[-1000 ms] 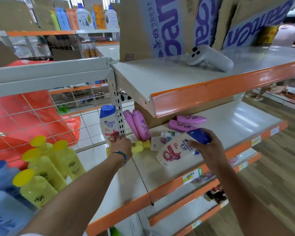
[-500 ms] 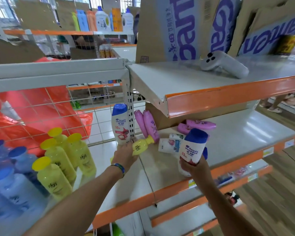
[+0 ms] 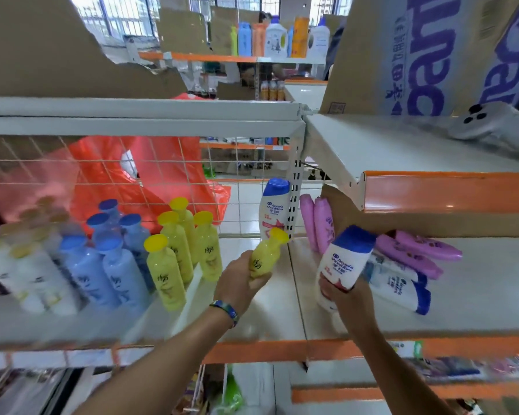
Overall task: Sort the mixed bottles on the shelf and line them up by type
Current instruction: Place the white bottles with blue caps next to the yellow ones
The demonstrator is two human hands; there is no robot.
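Note:
My left hand (image 3: 242,283) grips a small yellow bottle (image 3: 265,255) just above the shelf (image 3: 270,313), tilted with its cap up and to the right. My right hand (image 3: 346,298) holds a white shampoo bottle with a blue cap (image 3: 343,259) upright by its base. Another white shampoo bottle (image 3: 274,206) stands at the back by the upright post. One more (image 3: 397,284) lies flat on the right. Two pink bottles (image 3: 319,223) stand behind, and others (image 3: 414,251) lie flat. Yellow bottles (image 3: 177,250), blue bottles (image 3: 111,256) and pale capped bottles (image 3: 27,265) stand grouped at the left.
A wire mesh back panel (image 3: 102,181) with a red plastic bag (image 3: 150,181) behind it closes the left bay. The upper shelf (image 3: 417,187) overhangs the right bay and carries cardboard boxes (image 3: 402,55) and a white controller (image 3: 498,130). Lower shelves (image 3: 402,393) sit underneath.
My left hand has lifted the yellow bottle off the shelf and drawn it to the left. My right hand has raised the white shampoo bottle upright. The view has swung left.

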